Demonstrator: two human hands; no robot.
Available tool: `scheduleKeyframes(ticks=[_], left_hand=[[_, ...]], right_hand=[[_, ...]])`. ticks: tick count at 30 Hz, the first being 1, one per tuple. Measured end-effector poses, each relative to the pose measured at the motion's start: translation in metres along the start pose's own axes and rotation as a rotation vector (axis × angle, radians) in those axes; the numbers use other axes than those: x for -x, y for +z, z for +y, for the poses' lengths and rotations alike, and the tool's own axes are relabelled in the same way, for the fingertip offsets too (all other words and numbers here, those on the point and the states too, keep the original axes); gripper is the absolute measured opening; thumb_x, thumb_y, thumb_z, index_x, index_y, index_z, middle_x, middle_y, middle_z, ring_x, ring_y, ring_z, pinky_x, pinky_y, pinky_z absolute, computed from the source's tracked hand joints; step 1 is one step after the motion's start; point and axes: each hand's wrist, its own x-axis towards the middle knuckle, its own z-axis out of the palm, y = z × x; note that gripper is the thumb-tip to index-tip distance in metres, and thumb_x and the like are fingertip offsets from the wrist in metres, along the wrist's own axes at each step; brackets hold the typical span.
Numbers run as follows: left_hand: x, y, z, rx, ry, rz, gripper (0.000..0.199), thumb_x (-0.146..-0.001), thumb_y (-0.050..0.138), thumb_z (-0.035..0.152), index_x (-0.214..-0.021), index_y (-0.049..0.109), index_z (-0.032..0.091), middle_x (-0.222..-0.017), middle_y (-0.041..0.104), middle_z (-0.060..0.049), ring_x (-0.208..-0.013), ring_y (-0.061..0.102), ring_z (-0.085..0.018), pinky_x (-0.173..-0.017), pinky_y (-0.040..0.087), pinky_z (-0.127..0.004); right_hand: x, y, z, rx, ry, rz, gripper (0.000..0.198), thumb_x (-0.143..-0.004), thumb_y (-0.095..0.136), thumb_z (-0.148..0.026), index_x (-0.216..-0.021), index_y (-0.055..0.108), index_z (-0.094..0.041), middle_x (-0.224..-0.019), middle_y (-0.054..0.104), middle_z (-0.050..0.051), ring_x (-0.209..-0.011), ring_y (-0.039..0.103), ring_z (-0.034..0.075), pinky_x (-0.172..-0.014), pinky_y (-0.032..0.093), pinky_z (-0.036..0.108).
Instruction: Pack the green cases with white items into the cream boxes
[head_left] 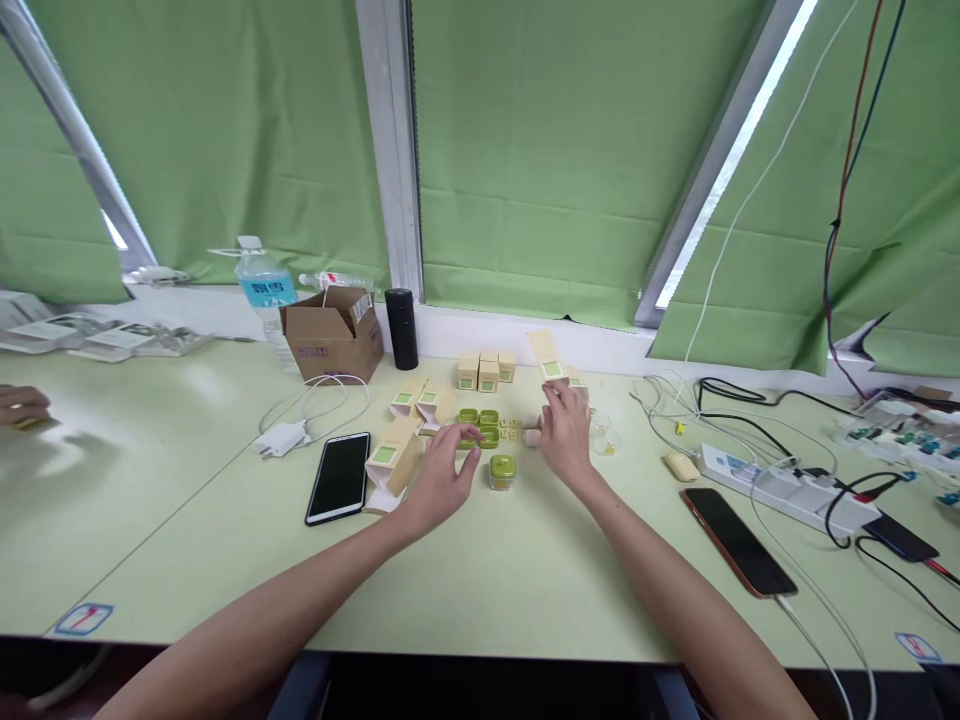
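My right hand (566, 425) pinches the lower edge of a small beige cardboard box (543, 350) with a green label. Part of another box (576, 378) shows behind the fingers. My left hand (448, 468) has its fingers apart over several green square lids (489, 416), apparently holding nothing. Between the hands sits a small clear container with a green lid (502, 470). Tiny yellow pieces (508, 430) lie beside the lids. Pinkish cylinders (532, 437) are partly hidden by my right hand, and clear round pieces (604, 436) lie to its right.
Open beige boxes (395, 452) stand left of my left hand; closed ones (487, 375) are at the back. Phones (339, 478) lie on both sides. A power strip (787, 490) with cables is right. A carton (334, 335) stands back left. Another person's hand (21, 405) is far left.
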Motion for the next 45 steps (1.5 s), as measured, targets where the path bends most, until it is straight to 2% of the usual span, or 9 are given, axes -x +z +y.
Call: scheduleKeyframes(ticks=[9, 16, 20, 23, 27, 32, 37, 42, 45], left_hand=[[-0.023, -0.006, 0.038, 0.598, -0.111, -0.053, 0.041, -0.1, 0.05, 0.055, -0.123, 0.028, 0.029, -0.135, 0.064, -0.012, -0.121, 0.066, -0.022, -0.099, 0.054, -0.041], [-0.031, -0.003, 0.045, 0.75, -0.153, 0.053, 0.045, -0.093, 0.063, 0.054, -0.108, 0.03, 0.028, -0.122, 0.069, -0.007, -0.106, 0.07, -0.019, -0.088, 0.055, -0.034], [-0.027, -0.003, 0.037, 0.768, -0.227, 0.047, 0.048, -0.09, 0.068, 0.053, -0.107, 0.03, 0.028, -0.12, 0.069, -0.006, -0.102, 0.071, -0.017, -0.087, 0.055, -0.033], [-0.022, -0.001, 0.032, 0.748, -0.256, 0.008, 0.052, -0.087, 0.071, 0.052, -0.105, 0.028, 0.028, -0.12, 0.07, -0.007, -0.099, 0.072, -0.018, -0.086, 0.056, -0.034], [-0.019, 0.005, 0.024, 0.744, -0.296, -0.024, 0.058, -0.082, 0.076, 0.052, -0.104, 0.028, 0.028, -0.117, 0.07, -0.007, -0.091, 0.073, -0.017, -0.081, 0.057, -0.033], [-0.014, 0.013, 0.017, 0.723, -0.27, 0.022, 0.054, -0.083, 0.075, 0.052, -0.106, 0.034, 0.026, -0.132, 0.058, -0.01, -0.083, 0.072, -0.014, -0.074, 0.059, -0.031], [-0.007, 0.017, 0.016, 0.679, -0.167, -0.012, 0.04, -0.095, 0.06, 0.052, -0.117, 0.04, 0.026, -0.144, 0.048, -0.014, -0.089, 0.071, -0.016, -0.072, 0.06, -0.031], [0.0, 0.012, 0.013, 0.485, -0.007, -0.046, 0.032, -0.101, 0.05, 0.049, -0.124, 0.054, 0.027, -0.153, 0.039, -0.012, -0.13, 0.055, -0.026, -0.096, 0.058, -0.038], [0.004, 0.006, 0.013, 0.489, 0.04, -0.166, 0.035, -0.1, 0.054, 0.044, -0.132, 0.056, 0.031, -0.16, 0.028, -0.011, -0.126, 0.057, -0.026, -0.097, 0.059, -0.041]], right_hand=[[0.077, -0.02, -0.063, -0.219, -0.383, 0.076, 0.069, -0.097, 0.039, -0.009, -0.162, 0.026, -0.03, -0.145, 0.056, 0.013, -0.123, 0.054, 0.033, -0.095, 0.046, 0.051], [0.081, -0.021, -0.056, -0.255, -0.45, 0.134, 0.056, -0.099, 0.044, -0.014, -0.152, 0.043, -0.032, -0.13, 0.061, 0.014, -0.115, 0.061, 0.031, -0.09, 0.052, 0.05], [0.07, -0.027, -0.04, -0.34, -0.339, 0.241, 0.046, -0.099, 0.044, -0.016, -0.143, 0.053, -0.031, -0.116, 0.053, 0.014, -0.107, 0.061, 0.029, -0.086, 0.057, 0.049], [0.062, -0.029, -0.029, -0.434, -0.221, 0.109, 0.048, -0.101, 0.042, -0.019, -0.147, 0.048, -0.03, -0.132, 0.044, 0.015, -0.107, 0.064, 0.027, -0.09, 0.06, 0.05], [0.061, -0.028, -0.024, -0.518, -0.247, -0.099, 0.059, -0.097, 0.047, -0.018, -0.153, 0.04, -0.035, -0.15, 0.03, 0.013, -0.115, 0.065, 0.026, -0.096, 0.06, 0.05], [0.066, -0.026, -0.028, -0.493, -0.247, -0.181, 0.053, -0.094, 0.053, -0.017, -0.145, 0.05, -0.033, -0.155, 0.027, 0.012, -0.141, 0.048, 0.033, -0.107, 0.055, 0.054], [0.067, -0.023, -0.031, -0.676, -0.19, -0.211, 0.041, -0.099, 0.054, -0.026, -0.139, 0.055, -0.031, -0.151, 0.032, 0.012, -0.151, 0.034, 0.03, -0.106, 0.058, 0.046], [0.066, -0.021, -0.029, -0.817, -0.079, -0.221, 0.036, -0.1, 0.056, -0.035, -0.135, 0.06, -0.03, -0.149, 0.033, 0.013, -0.141, 0.047, 0.029, -0.102, 0.06, 0.045], [0.065, -0.02, -0.027, -0.861, -0.044, -0.195, 0.035, -0.099, 0.057, -0.038, -0.133, 0.062, -0.03, -0.147, 0.033, 0.013, -0.136, 0.051, 0.029, -0.096, 0.062, 0.043]])
